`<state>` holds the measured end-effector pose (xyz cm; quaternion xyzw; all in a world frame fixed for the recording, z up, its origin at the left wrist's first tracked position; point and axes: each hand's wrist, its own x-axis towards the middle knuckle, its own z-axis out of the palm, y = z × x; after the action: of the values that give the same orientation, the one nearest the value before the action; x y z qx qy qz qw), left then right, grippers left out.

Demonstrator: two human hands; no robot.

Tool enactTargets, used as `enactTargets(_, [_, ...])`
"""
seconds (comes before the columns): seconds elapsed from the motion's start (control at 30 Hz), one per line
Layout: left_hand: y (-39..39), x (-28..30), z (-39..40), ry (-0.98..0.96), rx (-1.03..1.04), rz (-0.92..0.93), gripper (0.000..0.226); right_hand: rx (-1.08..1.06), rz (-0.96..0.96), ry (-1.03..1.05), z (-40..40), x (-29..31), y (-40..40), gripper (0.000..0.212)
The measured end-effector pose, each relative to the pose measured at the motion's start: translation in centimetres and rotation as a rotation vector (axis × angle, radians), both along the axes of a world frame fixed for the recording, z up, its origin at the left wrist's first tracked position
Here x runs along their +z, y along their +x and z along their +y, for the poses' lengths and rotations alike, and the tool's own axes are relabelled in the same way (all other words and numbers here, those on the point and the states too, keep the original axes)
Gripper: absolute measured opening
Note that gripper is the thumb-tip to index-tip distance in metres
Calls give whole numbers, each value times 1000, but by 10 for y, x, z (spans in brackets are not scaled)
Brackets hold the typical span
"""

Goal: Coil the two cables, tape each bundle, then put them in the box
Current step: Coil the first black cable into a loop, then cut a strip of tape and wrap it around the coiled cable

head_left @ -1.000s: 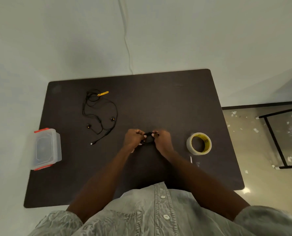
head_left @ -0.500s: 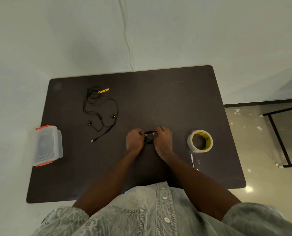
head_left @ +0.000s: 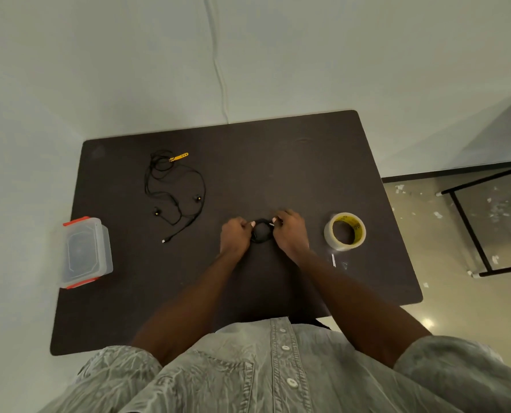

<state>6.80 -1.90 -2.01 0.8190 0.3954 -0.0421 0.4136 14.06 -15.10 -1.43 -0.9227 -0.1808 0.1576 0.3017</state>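
Tape roll (head_left: 344, 231) yellow core w/ black print, illegible, no other text

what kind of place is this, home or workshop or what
Probably a bare, unfinished spare room used as a makeshift workspace: a plain dark brown table pushed against blank pale walls, a polished tile floor littered with white scraps, and a black metal frame beside it.

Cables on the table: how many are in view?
2. One small black coil is held between the left hand and right hand; one loose black earphone cable lies uncoiled far left. None seem hidden.
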Motion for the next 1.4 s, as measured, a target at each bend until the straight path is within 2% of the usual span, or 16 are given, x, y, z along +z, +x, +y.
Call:
enactTargets(0.23, [-28,18,2,25,-53,43,22,-92,-7,0,-18,19,-23,17])
enactTargets(0.37, [-47,23,-1,46,-73,0,19,-106,-66,45,-30,24,-43,15])
enactTargets(0.57, [-58,33,-22,39,-85,-149,14,-111,-138,39,-54,30,-67,24])
enactTargets(0.7, [-53,44,-44,-39,-66,-215,12,-72,-187,56,-71,38,-67,26])
enactTargets(0.8, [-44,45,-62,-87,-73,-204,10,-156,-186,107,-88,43,-55,20])
enactTargets(0.97, [-20,38,-102,-165,-24,-176,24,-381,-77,191,-134,48,-18,16])
enactTargets(1.1, [1,37,-136,-261,94,-163,19,-525,15,152,-173,43,17,16])
enactTargets(1.3, [21,40,-173,-377,230,-181,11,-467,239,50,-192,29,51,47])
enactTargets(1.4, [26,40,-181,-426,290,-189,10,-465,384,11,-190,18,60,53])
